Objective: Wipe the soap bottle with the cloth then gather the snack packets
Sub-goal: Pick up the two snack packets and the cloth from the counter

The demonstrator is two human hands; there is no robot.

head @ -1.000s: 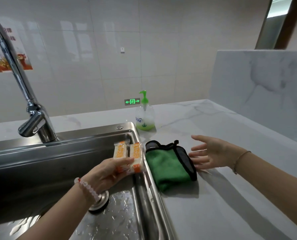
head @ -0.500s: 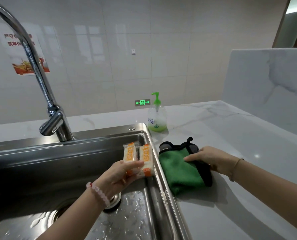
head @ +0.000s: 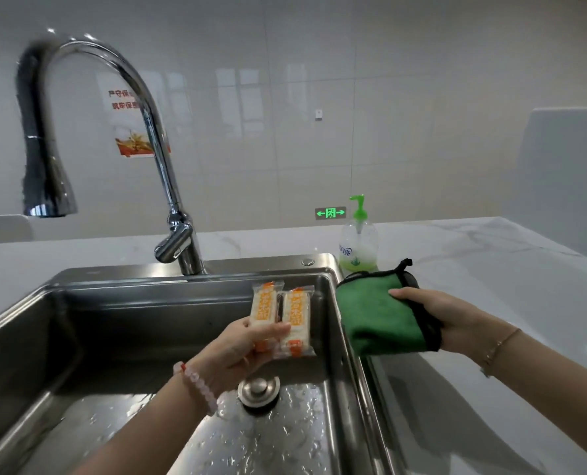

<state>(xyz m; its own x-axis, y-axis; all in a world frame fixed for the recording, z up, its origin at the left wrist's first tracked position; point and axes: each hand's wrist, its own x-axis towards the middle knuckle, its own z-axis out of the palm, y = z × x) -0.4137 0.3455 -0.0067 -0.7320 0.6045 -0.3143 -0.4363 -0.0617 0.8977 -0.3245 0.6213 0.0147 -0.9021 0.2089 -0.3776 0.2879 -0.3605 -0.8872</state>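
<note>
While left hand (head: 240,347) grips packets (head: 281,315), right hand (head: 435,317) holds cloth (head: 374,313)

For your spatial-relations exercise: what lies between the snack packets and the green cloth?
In the head view, only the sink rim separates the snack packets from the green cloth; nothing else lies there.

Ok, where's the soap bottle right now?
In the head view, the soap bottle stands upright on the countertop at the sink's back right corner, just behind the green cloth the right hand holds.

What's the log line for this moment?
left hand: holds two snack packets over sink | right hand: grips cloth | soap bottle: untouched
</note>
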